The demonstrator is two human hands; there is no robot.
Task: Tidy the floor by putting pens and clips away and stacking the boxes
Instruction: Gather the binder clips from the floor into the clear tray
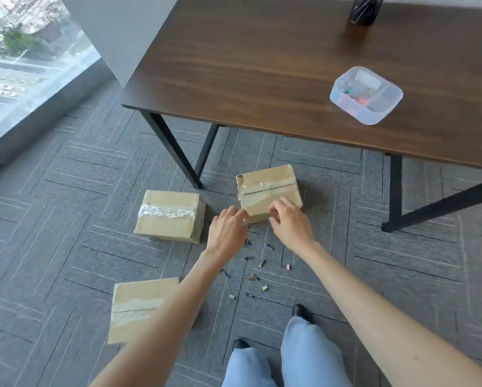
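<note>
Three taped cardboard boxes lie on the grey carpet: a far box (264, 185) under the table edge, a middle box (168, 216) to its left, and a near box (139, 308) partly hidden by my left forearm. My left hand (227, 233) hovers at the far box's near left corner, fingers bent, nothing visibly in it. My right hand (290, 222) rests its fingertips on that box's near edge without a clear grip. Several small binder clips (264, 287) lie scattered on the floor below my hands.
A dark wooden table (262, 65) with black legs (175, 152) stands beyond the boxes. On it sit a clear divided container (365, 94) holding clips and a black pen holder (365, 9). A floor-level window (25, 65) runs along the left. My legs and shoes (299, 311) are below.
</note>
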